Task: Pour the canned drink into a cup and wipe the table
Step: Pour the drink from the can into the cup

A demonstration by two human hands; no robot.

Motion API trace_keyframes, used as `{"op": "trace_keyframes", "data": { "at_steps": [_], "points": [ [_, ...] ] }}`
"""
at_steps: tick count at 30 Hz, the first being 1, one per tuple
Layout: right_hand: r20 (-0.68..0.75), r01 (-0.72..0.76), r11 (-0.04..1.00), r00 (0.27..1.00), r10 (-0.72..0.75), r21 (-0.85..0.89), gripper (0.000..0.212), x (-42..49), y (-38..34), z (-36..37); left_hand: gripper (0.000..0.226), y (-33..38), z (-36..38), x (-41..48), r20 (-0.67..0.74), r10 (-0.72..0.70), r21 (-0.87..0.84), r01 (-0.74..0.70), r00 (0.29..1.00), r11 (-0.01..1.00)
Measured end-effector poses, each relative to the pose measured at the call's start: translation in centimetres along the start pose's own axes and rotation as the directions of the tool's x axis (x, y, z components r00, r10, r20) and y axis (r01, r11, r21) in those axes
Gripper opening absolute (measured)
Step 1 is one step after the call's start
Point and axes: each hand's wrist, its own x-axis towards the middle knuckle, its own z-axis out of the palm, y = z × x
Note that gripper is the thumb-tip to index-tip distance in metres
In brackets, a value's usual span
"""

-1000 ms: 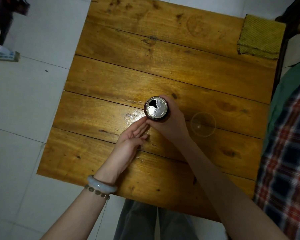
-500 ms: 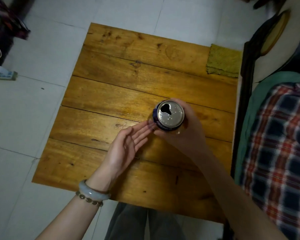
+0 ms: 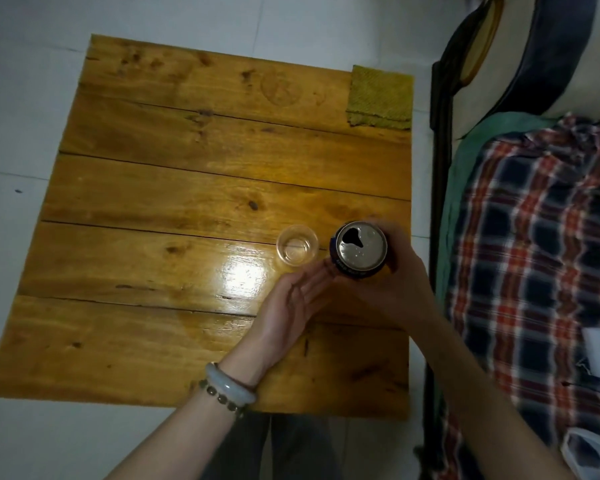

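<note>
My right hand (image 3: 392, 282) grips an opened dark-blue drink can (image 3: 359, 250), held upright near the right edge of the wooden table (image 3: 174, 209). The can's silver top shows an open mouth hole. Just left of the can a small clear plastic cup (image 3: 297, 247) stands upright on the table. My left hand (image 3: 291, 313) is flat and relaxed, palm turned toward the can, its fingertips reaching the can's lower side. A yellow-green cloth (image 3: 380, 97) lies flat at the table's far right corner.
A dark bed frame (image 3: 439, 174) runs close along the table's right side, with a plaid blanket (image 3: 541, 265) on it. White floor tiles surround the table on the left and far sides. My knees sit under the table's near edge.
My right hand has carried the can to the right, so it now is to the right of the cup. My left hand followed beside it. The camera view shifted.
</note>
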Motion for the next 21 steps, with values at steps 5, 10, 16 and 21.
{"op": "trace_keyframes", "data": {
  "at_steps": [5,10,16,21],
  "points": [
    [0.014,-0.088,0.996,0.996,0.087,0.021,0.072,-0.4,3.1,0.6,0.040,-2.5,-0.9,1.6,-0.040,-0.054,-0.004,0.054,0.998,0.999],
    [0.056,-0.138,0.990,0.989,0.138,0.004,0.071,-0.3,5.1,1.2,0.033,-3.6,-2.8,2.3,-0.081,-0.019,0.274,0.041,0.997,0.961],
    [0.113,-0.157,0.986,0.980,0.163,-0.056,0.074,0.5,6.7,1.4,0.031,-1.7,-6.9,1.1,-0.161,0.245,0.600,-0.103,0.956,0.794],
    [0.160,-0.140,0.982,0.974,0.160,-0.130,0.071,1.5,6.9,1.5,0.068,0.7,-8.1,3.1,-0.214,0.415,0.726,-0.140,0.885,0.673]
  ]
}}
